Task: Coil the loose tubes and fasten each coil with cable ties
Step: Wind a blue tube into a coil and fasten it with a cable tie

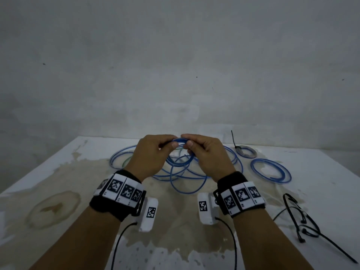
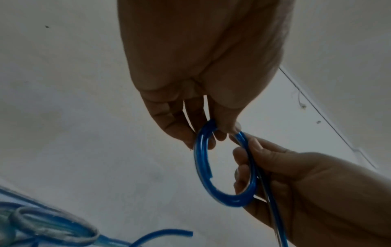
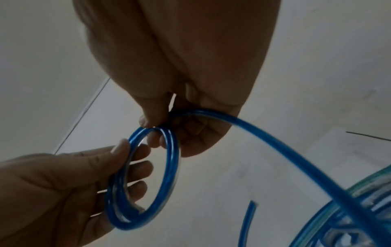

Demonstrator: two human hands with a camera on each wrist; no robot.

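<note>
A small coil of blue tube (image 1: 180, 140) is held up above the table between both hands. My left hand (image 1: 169, 145) pinches its left side and my right hand (image 1: 190, 146) pinches its right side. In the left wrist view the coil (image 2: 201, 168) hangs from my left hand (image 2: 211, 133), with the right hand (image 2: 245, 167) curled round its other side. In the right wrist view the coil (image 3: 169, 160) shows two turns, and its loose tail (image 3: 296, 158) runs down to the right. More loose blue tube (image 1: 187, 178) lies tangled below.
A finished blue coil (image 1: 270, 170) lies at the right. A grey coil (image 1: 245, 151) with a black cable tie (image 1: 233, 139) sits behind it. Several black cable ties (image 1: 300, 217) lie at the front right. The white table (image 1: 58, 201) is stained; a wall stands behind.
</note>
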